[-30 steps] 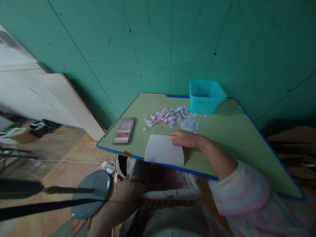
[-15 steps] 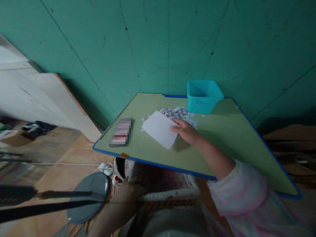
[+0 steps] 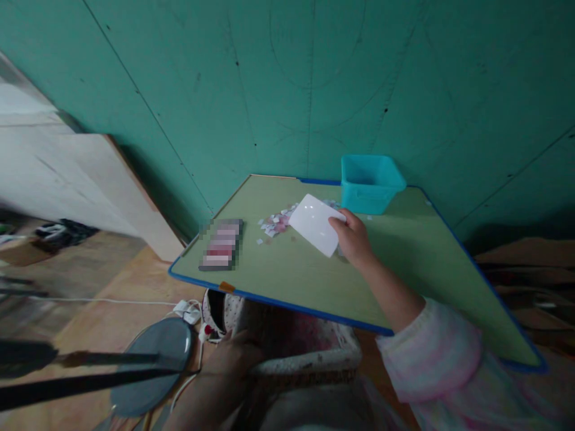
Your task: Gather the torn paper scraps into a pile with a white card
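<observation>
My right hand (image 3: pixel 354 239) is closed on the right edge of a glossy white plastic scraper (image 3: pixel 315 224), a flat rectangle with rounded corners. It is tilted over the table among small white and pinkish paper scraps (image 3: pixel 276 222). Some scraps show to its left, others peek out behind it, and the sheet hides part of the pile. Below the table's front edge, my left hand (image 3: pixel 242 353) is closed at the left rim of a speckled white tub (image 3: pixel 309 356) with a pink-stained inside; its fingertips are partly hidden.
On the pale green, blue-edged table (image 3: pixel 269 275), a turquoise plastic bin (image 3: pixel 371 194) stands at the back right. A phone-like blurred object (image 3: pixel 221 244) lies at the left. A grey round stool (image 3: pixel 155 365) and a white cable (image 3: pixel 112 300) are lower left. A green wall (image 3: pixel 179 78) rises behind.
My right hand has moved right and slightly away with the white plastic scraper. More bare tabletop and scraps now show on its left. My left hand stays at the tub.
</observation>
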`<action>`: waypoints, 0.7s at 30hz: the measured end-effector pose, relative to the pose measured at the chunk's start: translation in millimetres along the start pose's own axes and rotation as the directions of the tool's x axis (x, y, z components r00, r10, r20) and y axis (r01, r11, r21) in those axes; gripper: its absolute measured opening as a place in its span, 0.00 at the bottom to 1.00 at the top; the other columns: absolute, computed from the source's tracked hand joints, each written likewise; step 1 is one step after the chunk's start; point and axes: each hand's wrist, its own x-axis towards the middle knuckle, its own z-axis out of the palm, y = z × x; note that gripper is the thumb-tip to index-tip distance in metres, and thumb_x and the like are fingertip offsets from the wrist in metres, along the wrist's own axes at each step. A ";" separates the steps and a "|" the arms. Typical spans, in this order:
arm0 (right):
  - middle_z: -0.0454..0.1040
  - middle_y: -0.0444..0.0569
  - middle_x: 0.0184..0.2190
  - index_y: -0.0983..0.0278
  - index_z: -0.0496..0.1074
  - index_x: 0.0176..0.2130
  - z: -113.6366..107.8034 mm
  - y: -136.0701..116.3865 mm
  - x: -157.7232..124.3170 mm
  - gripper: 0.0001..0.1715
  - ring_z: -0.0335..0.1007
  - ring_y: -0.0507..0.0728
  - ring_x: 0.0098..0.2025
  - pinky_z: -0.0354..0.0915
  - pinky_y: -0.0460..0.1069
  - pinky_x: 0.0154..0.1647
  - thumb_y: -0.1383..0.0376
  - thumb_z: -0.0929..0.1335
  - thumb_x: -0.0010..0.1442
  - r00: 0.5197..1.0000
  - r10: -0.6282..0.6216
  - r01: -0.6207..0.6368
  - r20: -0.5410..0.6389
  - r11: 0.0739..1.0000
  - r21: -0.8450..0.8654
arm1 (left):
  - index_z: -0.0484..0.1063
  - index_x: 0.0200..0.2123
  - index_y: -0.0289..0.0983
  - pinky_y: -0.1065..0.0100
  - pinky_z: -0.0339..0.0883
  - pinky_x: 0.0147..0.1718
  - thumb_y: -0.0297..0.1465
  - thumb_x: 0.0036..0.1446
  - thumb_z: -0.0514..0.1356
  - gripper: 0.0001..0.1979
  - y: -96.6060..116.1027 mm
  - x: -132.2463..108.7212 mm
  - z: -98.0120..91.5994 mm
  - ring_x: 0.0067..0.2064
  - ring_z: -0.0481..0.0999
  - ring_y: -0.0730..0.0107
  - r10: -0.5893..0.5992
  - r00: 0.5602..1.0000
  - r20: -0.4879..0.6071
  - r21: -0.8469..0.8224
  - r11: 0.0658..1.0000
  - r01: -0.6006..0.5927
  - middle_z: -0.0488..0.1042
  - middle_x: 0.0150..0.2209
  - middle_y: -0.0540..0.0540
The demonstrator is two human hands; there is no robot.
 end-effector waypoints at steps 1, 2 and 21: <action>0.65 0.46 0.26 0.62 0.64 0.33 0.7 0.2 0.1 0.12 0.59 0.54 0.28 0.55 0.47 0.28 0.58 0.59 0.50 1.000 0.018 -0.018 0.011 1.000 -0.021 | 0.76 0.31 0.40 0.66 0.61 0.44 0.21 0.46 0.52 0.15 -0.7 0.0 -0.4 0.42 0.70 0.63 0.000 1.000 -0.010 0.014 1.000 0.000 0.75 0.38 0.47; 0.65 0.46 0.25 0.62 0.64 0.32 1.2 0.6 0.5 0.12 0.59 0.54 0.28 0.55 0.47 0.27 0.58 0.59 0.50 0.999 0.036 -0.035 0.028 0.999 -0.039 | 0.76 0.31 0.41 0.66 0.61 0.44 0.21 0.45 0.52 0.15 -1.2 0.0 -0.9 0.43 0.70 0.64 -0.004 1.000 -0.016 0.031 1.000 0.004 0.75 0.39 0.47; 0.66 0.45 0.25 0.63 0.64 0.34 1.9 0.8 -1.1 0.14 0.60 0.53 0.28 0.56 0.46 0.27 0.56 0.58 0.53 0.994 -0.013 0.018 0.106 0.999 -0.041 | 0.76 0.27 0.39 0.68 0.63 0.34 0.24 0.42 0.53 0.12 -10.3 -3.9 -3.5 0.36 0.72 0.63 -0.052 0.998 -0.041 0.016 0.998 0.053 0.75 0.35 0.44</action>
